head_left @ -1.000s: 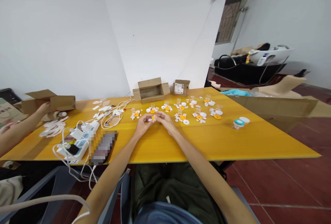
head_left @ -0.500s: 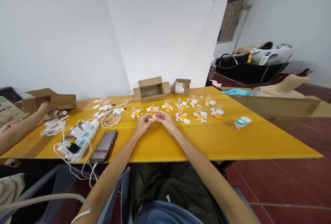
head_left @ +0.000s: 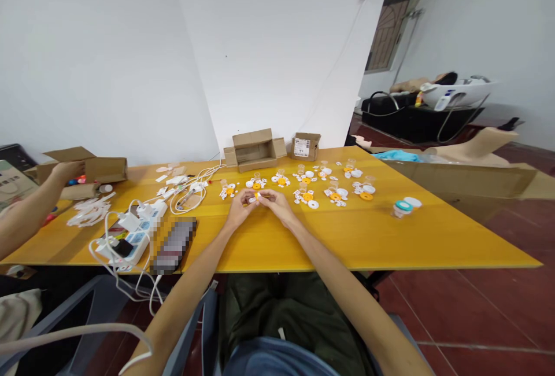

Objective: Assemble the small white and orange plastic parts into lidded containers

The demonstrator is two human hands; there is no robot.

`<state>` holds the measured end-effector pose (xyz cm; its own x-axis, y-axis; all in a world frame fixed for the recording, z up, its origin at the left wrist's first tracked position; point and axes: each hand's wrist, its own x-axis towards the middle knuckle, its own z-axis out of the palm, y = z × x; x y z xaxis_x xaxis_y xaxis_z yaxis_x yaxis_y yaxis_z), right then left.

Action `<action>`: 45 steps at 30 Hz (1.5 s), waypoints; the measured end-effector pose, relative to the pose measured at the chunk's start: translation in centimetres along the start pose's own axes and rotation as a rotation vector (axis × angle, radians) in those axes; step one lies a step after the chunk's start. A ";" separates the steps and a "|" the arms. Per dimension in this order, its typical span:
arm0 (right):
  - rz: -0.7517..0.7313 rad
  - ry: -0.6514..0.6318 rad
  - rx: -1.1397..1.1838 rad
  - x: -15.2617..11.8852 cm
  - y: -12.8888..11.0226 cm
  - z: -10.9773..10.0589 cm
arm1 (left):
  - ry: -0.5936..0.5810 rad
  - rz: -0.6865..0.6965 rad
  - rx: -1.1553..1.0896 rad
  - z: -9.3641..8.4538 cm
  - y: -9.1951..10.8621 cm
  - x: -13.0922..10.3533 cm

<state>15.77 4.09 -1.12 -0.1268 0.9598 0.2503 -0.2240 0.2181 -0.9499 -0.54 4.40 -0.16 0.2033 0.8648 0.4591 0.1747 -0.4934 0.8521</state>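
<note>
My left hand (head_left: 240, 207) and my right hand (head_left: 278, 205) meet over the middle of the table, fingertips curled in together. Between them is a small white-and-orange plastic piece (head_left: 257, 196); my fingers cover most of it, so its exact kind is unclear. Just past my hands lie clusters of small parts: orange rings (head_left: 307, 197), white discs (head_left: 313, 205), small white pieces with dark marks and clear plastic cups (head_left: 303, 187). Farther right stands a clear jar with a teal rim (head_left: 403, 207), a white lid (head_left: 413, 202) beside it.
An open cardboard box (head_left: 255, 155) and a smaller box (head_left: 305, 146) stand against the wall. Left of my arms are a phone (head_left: 176, 246), a power strip (head_left: 141, 234) with chargers and loose cables (head_left: 191, 194). At far left, another person's arm (head_left: 34, 208) reaches toward a cardboard box (head_left: 106, 169).
My hands stay nearly in place, fingers shifting slightly around the small piece. At left, the other person's arm has moved, and red and blue items now show by their box.
</note>
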 end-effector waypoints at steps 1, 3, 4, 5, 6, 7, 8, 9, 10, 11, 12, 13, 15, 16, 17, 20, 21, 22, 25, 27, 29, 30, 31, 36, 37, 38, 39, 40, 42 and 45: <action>-0.005 -0.005 -0.002 0.0 -0.1 0.0 | 0.003 -0.008 -0.001 0.0 0.0 0.0; -0.014 -0.018 0.001 -0.1 -0.3 -0.1 | 0.000 -0.025 0.000 -0.1 0.0 0.0; -0.016 -0.027 0.005 -0.1 -0.4 -0.1 | -0.003 -0.032 0.000 -0.1 0.0 0.1; -0.016 -0.033 0.012 -0.2 -0.6 -0.1 | -0.005 -0.036 -0.001 -0.1 0.0 0.1; -0.012 -0.035 0.020 -0.2 -0.7 -0.1 | -0.006 -0.036 -0.003 -0.1 0.0 0.1; -0.004 -0.035 0.028 -0.2 -0.7 -0.1 | -0.007 -0.032 -0.003 0.0 0.1 0.1; 0.008 -0.034 0.035 -0.3 -0.8 -0.1 | -0.007 -0.026 -0.002 0.0 0.1 0.1; 0.020 -0.035 0.040 -0.3 -0.8 0.0 | -0.006 -0.019 0.003 0.0 0.2 0.1; 0.032 -0.039 0.043 -0.3 -0.8 0.0 | -0.008 -0.011 0.009 0.0 0.3 0.0; 0.040 -0.044 0.045 -0.4 -0.8 0.1 | -0.011 -0.004 0.019 0.0 0.4 0.0; 0.041 -0.048 0.046 -0.3 -0.7 0.1 | -0.012 0.005 0.032 0.0 0.4 0.0; 0.036 -0.049 0.046 -0.3 -0.6 0.2 | -0.013 0.014 0.047 0.1 0.5 0.0; 0.007 -0.045 0.035 -0.2 -0.4 0.2 | -0.013 0.030 0.083 0.1 0.7 -0.1; -0.014 -0.039 0.022 -0.1 -0.2 0.2 | -0.014 0.035 0.099 0.1 0.7 -0.1; -0.037 -0.031 0.005 -0.1 -0.1 0.2 | -0.015 0.038 0.112 0.2 0.8 -0.2; -0.088 0.003 -0.064 0.0 0.2 0.1 | -0.035 0.030 0.116 0.2 0.9 -0.3; -0.099 0.021 -0.101 0.0 0.2 0.1 | -0.037 0.022 0.103 0.1 0.9 -0.3; -0.114 0.041 -0.147 -0.1 0.2 0.0 | -0.033 0.013 0.085 0.0 0.9 -0.4; -0.223 0.118 -0.346 -0.6 0.1 0.2 | 0.025 -0.013 0.011 -0.5 0.7 -0.2; -0.311 0.144 -0.508 -1.1 -0.1 0.3 | 0.093 -0.021 -0.019 -0.9 0.4 0.0; -0.356 0.121 -0.679 -1.8 -0.1 0.5 | 0.145 -0.034 -0.022 -1.1 0.0 0.2; -0.365 0.094 -0.760 -2.2 -0.1 0.6 | 0.165 -0.043 -0.019 -1.2 -0.2 0.3; -0.372 0.065 -0.839 -2.5 0.0 0.6 | 0.172 -0.051 -0.012 -1.2 -0.3 0.4; -0.430 -0.038 -1.124 -4.0 0.1 0.6 | 0.118 -0.068 0.018 -0.7 -1.1 0.6; -0.456 -0.063 -1.150 -4.2 0.0 0.6 | 0.106 -0.066 0.017 -0.6 -1.1 0.6; -0.484 -0.085 -1.168 -4.4 -0.1 0.6 | 0.098 -0.061 0.014 -0.6 -1.2 0.6; -0.511 -0.101 -1.180 -4.6 -0.3 0.5 | 0.091 -0.056 0.013 -0.5 -1.3 0.6; -0.533 -0.109 -1.188 -4.8 -0.5 0.4 | 0.087 -0.052 0.013 -0.5 -1.4 0.7; -0.557 -0.094 -1.192 -5.4 -0.9 0.0 | 0.079 -0.052 0.021 -0.5 -1.4 0.7; -0.542 -0.049 -1.165 -6.7 -1.4 -1.2 | 0.054 -0.068 0.037 -0.5 -1.4 0.7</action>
<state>18.11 -2.40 -1.68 -0.3260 0.6986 0.6370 0.7114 0.6250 -0.3214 -1.10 5.76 -0.94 0.1374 0.8996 0.4145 0.2216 -0.4357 0.8724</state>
